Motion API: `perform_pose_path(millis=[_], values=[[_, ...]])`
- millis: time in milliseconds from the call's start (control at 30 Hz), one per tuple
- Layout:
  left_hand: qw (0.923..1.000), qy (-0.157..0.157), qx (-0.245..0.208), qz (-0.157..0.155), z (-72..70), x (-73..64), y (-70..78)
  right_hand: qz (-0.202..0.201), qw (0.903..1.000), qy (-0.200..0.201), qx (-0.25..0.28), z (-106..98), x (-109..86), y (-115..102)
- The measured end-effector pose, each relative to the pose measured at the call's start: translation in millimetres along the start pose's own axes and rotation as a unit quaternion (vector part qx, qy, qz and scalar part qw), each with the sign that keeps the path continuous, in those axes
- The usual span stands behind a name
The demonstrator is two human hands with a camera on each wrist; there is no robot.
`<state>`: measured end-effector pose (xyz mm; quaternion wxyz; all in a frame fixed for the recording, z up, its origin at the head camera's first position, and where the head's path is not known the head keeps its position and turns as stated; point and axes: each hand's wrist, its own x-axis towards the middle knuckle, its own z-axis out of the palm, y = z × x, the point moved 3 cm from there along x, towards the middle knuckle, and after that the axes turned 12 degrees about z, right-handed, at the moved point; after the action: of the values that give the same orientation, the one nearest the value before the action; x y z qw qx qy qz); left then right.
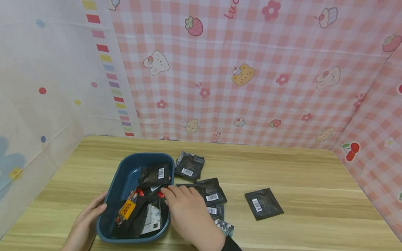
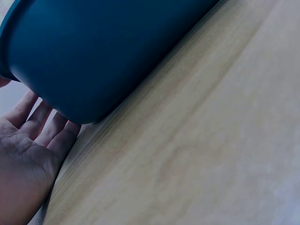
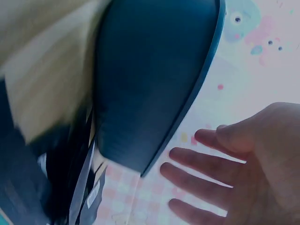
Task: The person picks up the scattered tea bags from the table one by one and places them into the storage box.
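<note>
Rested extended left grip [image 1: 86,222] against bin [image 1: 130,240]; poised uncurled, empty right grip [image 1: 190,213] at opposite rim [image 1: 173,169]. Judged packet [image 1: 264,204] right of grips light, pliable; best pinched by edge [image 1: 275,201].

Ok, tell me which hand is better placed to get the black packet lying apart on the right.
Probably the right hand: its fingers look spread and empty, and it is nearer the packet. The left hand is across the blue bin.
</note>
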<state>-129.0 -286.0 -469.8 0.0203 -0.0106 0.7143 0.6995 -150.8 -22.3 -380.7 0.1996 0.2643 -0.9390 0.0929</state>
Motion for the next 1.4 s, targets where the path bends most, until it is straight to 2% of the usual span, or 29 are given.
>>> perform_pose_path(millis=[133, 300, 400, 533, 600, 667, 800, 900, 1100, 1233, 1400], values=[[0.9999, -0.004, 0.017, -0.003, -2.8, 0.5, -3.0, 0.041, 0.9978, -0.052, -0.005, 3, 2.5, 16], [0.9999, -0.007, 0.009, 0.000, -2.8, 0.8, -3.2, 0.089, 0.9890, -0.118, -0.003, 6, 3.6, 35], [1.0000, -0.005, 0.006, 0.004, -2.5, 0.8, -3.0, 0.120, 0.9779, -0.171, 0.007, 11, 2.7, 45], [1.0000, -0.003, 0.009, 0.000, -2.6, 0.9, -3.5, 0.160, 0.9556, -0.246, 0.029, 19, -0.6, 56], [0.9999, -0.002, 0.013, -0.004, -3.0, 0.7, -4.0, 0.171, 0.9463, -0.272, 0.034, 24, -2.4, 59], [0.9998, -0.003, 0.016, -0.006, -3.1, 0.4, -4.4, 0.176, 0.9411, -0.287, 0.034, 27, -3.6, 61], [0.9996, -0.004, 0.026, -0.010, -2.6, -0.3, -3.9, 0.177, 0.9391, -0.293, 0.032, 30, -4.1, 63], [0.9999, -0.003, 0.014, -0.009, -1.6, -0.6, -2.8, 0.177, 0.9387, -0.294, 0.032, 30, -4.2, 63], [0.9998, 0.007, 0.009, -0.016, -1.5, -1.0, -2.3, 0.163, 0.9422, -0.292, 0.027, 27, -3.7, 62], [0.9998, 0.010, 0.004, -0.017, -1.4, -1.0, -2.0, 0.143, 0.9546, -0.260, 0.023, 21, -1.3, 61], [0.9998, 0.010, 0.009, -0.016, -1.4, -0.1, -1.7, 0.128, 0.9752, -0.179, 0.028, 7, 2.1, 65]])
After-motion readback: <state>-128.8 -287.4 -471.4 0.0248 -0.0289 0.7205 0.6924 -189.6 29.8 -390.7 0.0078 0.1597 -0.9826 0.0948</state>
